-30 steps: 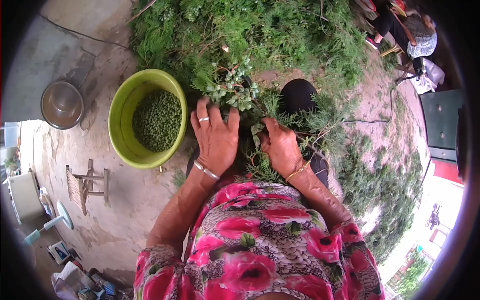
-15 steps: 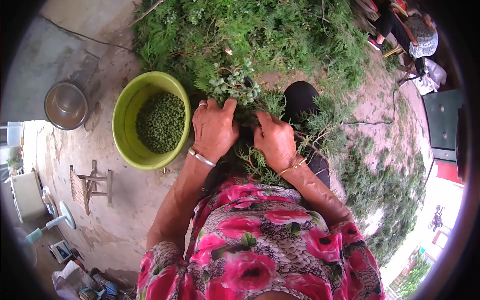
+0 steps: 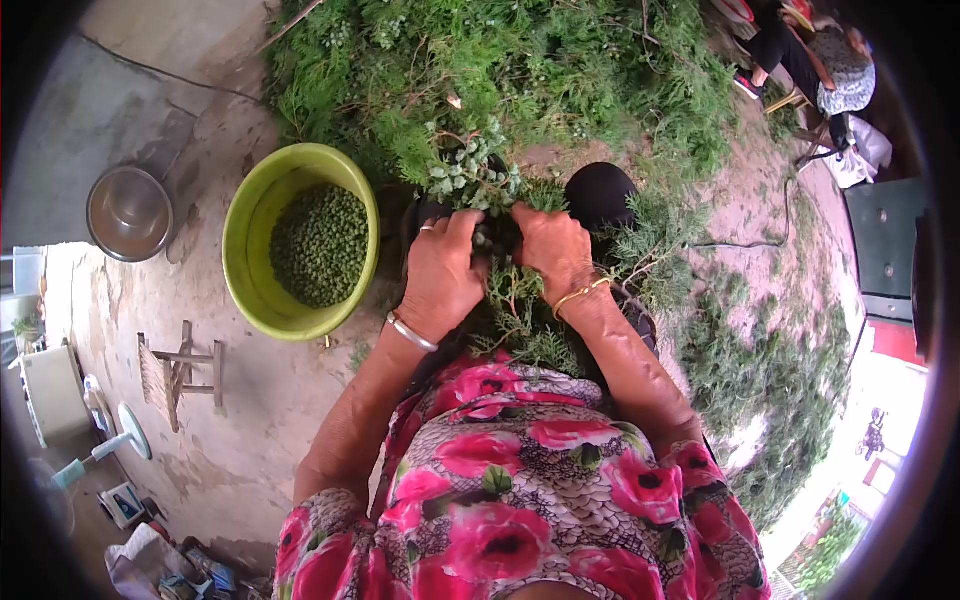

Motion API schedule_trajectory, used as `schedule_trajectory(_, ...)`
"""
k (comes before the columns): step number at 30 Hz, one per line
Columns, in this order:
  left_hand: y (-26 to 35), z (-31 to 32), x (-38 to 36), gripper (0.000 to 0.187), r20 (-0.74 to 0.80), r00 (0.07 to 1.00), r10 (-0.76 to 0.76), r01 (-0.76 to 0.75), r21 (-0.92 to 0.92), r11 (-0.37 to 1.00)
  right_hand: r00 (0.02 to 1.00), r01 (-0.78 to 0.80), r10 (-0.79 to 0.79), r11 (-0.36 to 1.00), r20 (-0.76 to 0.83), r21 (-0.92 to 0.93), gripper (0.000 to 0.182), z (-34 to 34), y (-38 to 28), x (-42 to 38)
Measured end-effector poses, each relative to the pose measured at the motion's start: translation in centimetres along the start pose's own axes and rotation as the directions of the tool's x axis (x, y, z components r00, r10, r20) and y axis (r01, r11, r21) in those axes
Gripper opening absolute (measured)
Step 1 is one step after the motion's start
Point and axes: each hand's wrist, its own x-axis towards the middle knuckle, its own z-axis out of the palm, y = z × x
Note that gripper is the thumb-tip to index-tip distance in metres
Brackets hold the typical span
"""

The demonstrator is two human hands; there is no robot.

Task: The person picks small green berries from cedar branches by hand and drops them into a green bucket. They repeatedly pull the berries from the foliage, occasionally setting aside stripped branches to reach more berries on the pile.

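A: Centring on what?
B: Centring on a fruit-bearing sprig (image 3: 465, 175), lying above the lap and reaching beyond both hands toward the far edge of the floor (image 3: 260, 425).

A: Showing what of the hands?
B: Bending the left hand (image 3: 440, 285) inward at the sprig's near side, with thumb and forefinger close together. Curling the right hand (image 3: 555, 250) just beside, knuckles uppermost. Hiding most fingertips in foliage and shadow; leaving any pinched item impossible to tell.

A: Calling for what, by judgement?
B: Calling, probably, for supporting the stem close to the point of any pull, using fingertips rather than palm, and avoiding crushing or scattering.

A: Surrounding the sprig with what?
B: Adding leafy twigs (image 3: 525, 310) between the wrists; then, left of the hands, a yellow-green tub (image 3: 253, 270) containing small round green fruits (image 3: 320, 245).

A: Continuing outward?
B: Spreading a heap of branches (image 3: 560, 90) along the floor's far edge, and scattered cuttings (image 3: 770, 370) toward the right edge. Placing a metal basin (image 3: 108, 215) and a small stool (image 3: 157, 382) toward the left edge; seating another person (image 3: 845, 80) near the far right corner.
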Motion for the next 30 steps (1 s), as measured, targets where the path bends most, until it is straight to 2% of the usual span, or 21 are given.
schedule_trajectory(1, 0.0, 0.0, 0.1, 0.049, -0.001, 1.000, 0.000, 0.000, 0.000, 1.000, 1.000, -0.011, 0.010, 0.998, -0.016, -0.065, 0.028, 0.5, 0.2, 0.3)
schedule_trajectory(3, 0.3, -0.4, 0.3, 0.047, 0.026, 0.994, -0.108, 0.111, -0.281, 0.953, 0.999, -0.019, 0.015, 0.991, -0.032, -0.131, 0.026, 0.8, 0.3, 0.6)
schedule_trajectory(5, 1.3, -1.2, 0.6, 0.049, 0.008, 0.989, -0.146, 0.144, -0.250, 0.958, 0.986, 0.047, -0.080, 0.975, -0.149, -0.219, 0.024, 0.5, 0.4, 0.5)
schedule_trajectory(6, 2.2, -1.8, 0.9, 0.050, -0.010, 0.983, -0.181, 0.174, -0.221, 0.960, 0.985, 0.046, -0.081, 0.974, -0.153, -0.222, 0.024, 0.5, 0.6, 0.6)
schedule_trajectory(7, 3.6, -2.7, 1.0, 0.050, -0.013, 0.984, -0.177, 0.170, -0.223, 0.960, 0.966, 0.068, -0.101, 0.987, -0.238, -0.143, 0.023, 0.7, 1.1, 0.9)
schedule_trajectory(8, 5.4, -3.9, 0.9, 0.054, -0.093, 0.987, -0.133, 0.117, -0.158, 0.981, 0.940, 0.097, -0.113, 0.993, -0.322, -0.066, 0.022, 0.7, 1.5, 1.1)
schedule_trajectory(9, 6.4, -4.5, 0.4, 0.057, -0.169, 0.982, -0.084, 0.070, -0.088, 0.994, 0.940, 0.096, -0.113, 0.993, -0.322, -0.068, 0.022, 0.3, 1.8, 1.1)
schedule_trajectory(11, 6.8, -4.7, -1.1, 0.062, -0.021, 0.999, 0.032, -0.036, -0.200, 0.979, 0.968, 0.222, -0.207, 0.970, -0.143, 0.100, 0.022, -0.4, 2.3, 1.1)
schedule_trajectory(12, 6.9, -4.2, -1.9, 0.052, 0.101, 0.995, 0.014, 0.018, -0.304, 0.953, 0.980, 0.156, -0.154, 0.988, -0.126, 0.005, 0.029, 0.3, 1.8, 1.1)
schedule_trajectory(13, 6.4, -3.7, -2.7, 0.052, 0.098, 0.995, 0.013, 0.017, -0.302, 0.953, 0.979, 0.159, -0.158, 0.987, -0.127, 0.004, 0.029, 0.9, 1.7, 0.9)
schedule_trajectory(15, 5.2, -2.7, -4.2, 0.041, 0.343, 0.920, 0.189, 0.048, -0.578, 0.815, 0.864, 0.265, -0.302, 0.953, -0.403, -0.147, 0.029, 2.0, 1.6, 0.7)
schedule_trajectory(17, 5.0, -2.2, -5.6, 0.038, 0.330, 0.918, 0.220, -0.002, -0.549, 0.836, 0.873, 0.232, -0.263, 0.965, -0.411, -0.124, 0.029, 2.2, 1.2, 0.8)
schedule_trajectory(19, 4.9, -2.4, -5.8, 0.036, 0.314, 0.916, 0.249, -0.055, -0.518, 0.854, 0.925, 0.102, -0.074, 0.993, -0.372, 0.056, 0.037, 2.3, 1.2, 1.4)
schedule_trajectory(20, 4.9, -2.7, -5.7, 0.036, 0.323, 0.914, 0.246, -0.051, -0.509, 0.859, 0.890, 0.189, -0.189, 0.981, -0.415, -0.042, 0.027, 1.9, 1.3, 1.5)
schedule_trajectory(24, 4.2, -1.9, -6.3, 0.034, 0.291, 0.918, 0.269, -0.105, -0.475, 0.874, 0.908, 0.173, -0.226, 0.969, -0.354, -0.176, 0.027, 1.7, 1.2, 1.9)
schedule_trajectory(27, 4.3, -2.4, -6.0, 0.031, 0.270, 0.911, 0.311, -0.181, -0.417, 0.891, 0.897, 0.159, -0.280, 0.927, -0.343, -0.339, 0.017, 1.9, 1.8, 2.5)
schedule_trajectory(29, 4.4, -2.4, -5.9, 0.031, 0.286, 0.917, 0.279, -0.129, -0.449, 0.884, 0.901, 0.144, -0.253, 0.941, -0.353, -0.307, 0.013, 1.8, 2.0, 2.7)
schedule_trajectory(30, 4.5, -2.4, -5.9, 0.030, 0.305, 0.918, 0.252, -0.081, -0.479, 0.874, 0.885, 0.186, -0.273, 0.950, -0.378, -0.251, 0.015, 1.7, 2.4, 2.8)
